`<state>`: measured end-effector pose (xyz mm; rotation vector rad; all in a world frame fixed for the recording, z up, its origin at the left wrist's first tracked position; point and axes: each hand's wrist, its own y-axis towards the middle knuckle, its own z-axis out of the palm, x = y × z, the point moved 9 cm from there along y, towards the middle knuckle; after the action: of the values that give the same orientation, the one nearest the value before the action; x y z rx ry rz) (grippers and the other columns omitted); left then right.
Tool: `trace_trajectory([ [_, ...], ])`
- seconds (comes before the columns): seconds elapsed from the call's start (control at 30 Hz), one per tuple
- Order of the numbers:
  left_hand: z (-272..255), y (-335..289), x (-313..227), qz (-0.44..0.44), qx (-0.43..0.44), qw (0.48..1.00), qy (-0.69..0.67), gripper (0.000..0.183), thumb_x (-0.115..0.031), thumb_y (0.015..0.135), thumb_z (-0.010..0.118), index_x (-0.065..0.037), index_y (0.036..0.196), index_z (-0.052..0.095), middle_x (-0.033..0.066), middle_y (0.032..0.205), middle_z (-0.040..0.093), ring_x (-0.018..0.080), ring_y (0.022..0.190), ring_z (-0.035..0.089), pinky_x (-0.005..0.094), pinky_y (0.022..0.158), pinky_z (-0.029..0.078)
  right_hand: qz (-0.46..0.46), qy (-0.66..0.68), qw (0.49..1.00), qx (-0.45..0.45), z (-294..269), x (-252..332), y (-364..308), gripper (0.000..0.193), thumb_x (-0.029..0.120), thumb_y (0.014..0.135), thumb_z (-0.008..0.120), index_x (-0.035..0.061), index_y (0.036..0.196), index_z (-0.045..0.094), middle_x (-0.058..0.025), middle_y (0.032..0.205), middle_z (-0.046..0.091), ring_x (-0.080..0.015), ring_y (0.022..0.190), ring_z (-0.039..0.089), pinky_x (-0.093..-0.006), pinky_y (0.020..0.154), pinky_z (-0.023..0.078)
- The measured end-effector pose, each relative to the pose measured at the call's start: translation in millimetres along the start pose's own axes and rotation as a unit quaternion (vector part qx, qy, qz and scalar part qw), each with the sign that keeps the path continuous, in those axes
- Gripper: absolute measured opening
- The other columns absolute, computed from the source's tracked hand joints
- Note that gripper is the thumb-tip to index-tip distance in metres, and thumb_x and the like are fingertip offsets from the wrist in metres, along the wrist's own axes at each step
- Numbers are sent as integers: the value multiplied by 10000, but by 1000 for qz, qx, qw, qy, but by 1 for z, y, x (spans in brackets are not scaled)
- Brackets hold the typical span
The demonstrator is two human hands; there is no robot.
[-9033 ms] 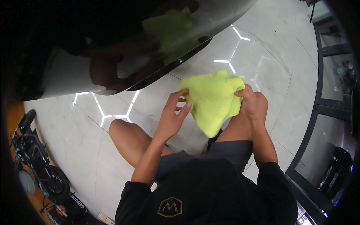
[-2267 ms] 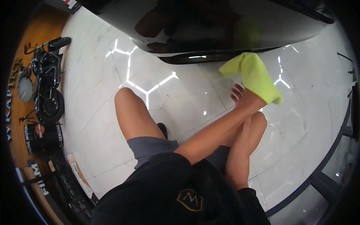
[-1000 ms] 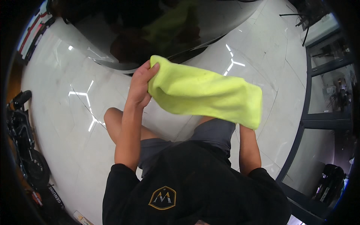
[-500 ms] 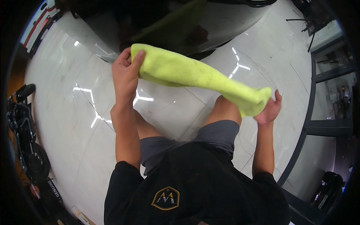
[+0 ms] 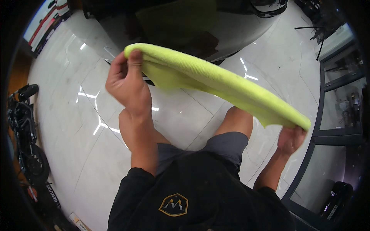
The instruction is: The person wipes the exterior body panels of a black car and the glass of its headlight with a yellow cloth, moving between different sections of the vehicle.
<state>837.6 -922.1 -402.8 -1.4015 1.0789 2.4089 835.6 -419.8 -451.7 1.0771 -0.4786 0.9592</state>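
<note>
Your left hand (image 5: 129, 84) pinches one corner of a cloth (image 5: 216, 79) between thumb and fingers, near the glossy black car body (image 5: 235, 29); your right hand (image 5: 291, 140), farther from that car body, seems closed on the opposite end, fingertips partly hidden. Holding the ends apart probably draws the upper edge taut. The cloth, on your side of the car body, looks bright yellow-green and finely ribbed, its lower part hanging loose.

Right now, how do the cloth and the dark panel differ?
Colour: the cloth is yellow-green, the panel dark.
Surface: the cloth is matte and ribbed, the panel glossy.
Pose: the cloth slants between left grip and right grip; the panel curves beyond it.
Shared: yellow-green shows in both, reflected in the panel.
</note>
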Motion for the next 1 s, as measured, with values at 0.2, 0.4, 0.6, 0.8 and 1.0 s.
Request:
trace_trajectory([
  [0.2, -30, -4, -78, 162, -90, 963, -197, 542, -500, 1038, 437, 10, 1156, 578, 241, 1251, 586, 328, 1155, 607, 477, 949, 545, -310, -28, 939, -146, 42, 119, 7, 357, 296, 1032, 510, 68, 1305, 539, -174, 1183, 575, -282, 1166, 538, -432, 1073, 411],
  [0.4, 169, -105, -12, -138, 330, 858, -369, 530, -550, 1032, 450, -36, 1083, 571, 82, 1033, 588, 153, 892, 587, 298, 791, 498, -129, -138, 982, 10, 187, -11, 52, 424, 195, 962, 646, 48, 1320, 471, -96, 1058, 596, -187, 985, 569, -306, 884, 461],
  [0.6, 177, -116, 18, -286, 277, 805, -440, 605, -640, 963, 525, -39, 1032, 550, 35, 911, 622, 94, 844, 610, 249, 733, 487, -14, -243, 970, 10, 202, -83, 66, 536, 85, 900, 731, 40, 1352, 447, -66, 1039, 602, -155, 990, 581, -256, 843, 484],
  [0.8, 153, -120, 30, 34, 404, 895, 185, 561, -553, 941, 613, -14, 1067, 517, 156, 735, 682, 357, 665, 690, 425, 605, 520, 150, -214, 963, -68, 67, -134, 16, 319, 136, 989, 589, 10, 1280, 553, -74, 1037, 624, -142, 908, 605, -291, 830, 493],
  [1.0, 140, -141, 114, -67, 532, 772, 341, 590, -545, 971, 543, 37, 1041, 615, 263, 800, 668, 424, 834, 674, 501, 761, 517, 561, -255, 781, 99, 4, -209, -198, 207, 12, 903, 487, 15, 997, 672, -61, 764, 645, -134, 628, 635, -263, 560, 501],
])
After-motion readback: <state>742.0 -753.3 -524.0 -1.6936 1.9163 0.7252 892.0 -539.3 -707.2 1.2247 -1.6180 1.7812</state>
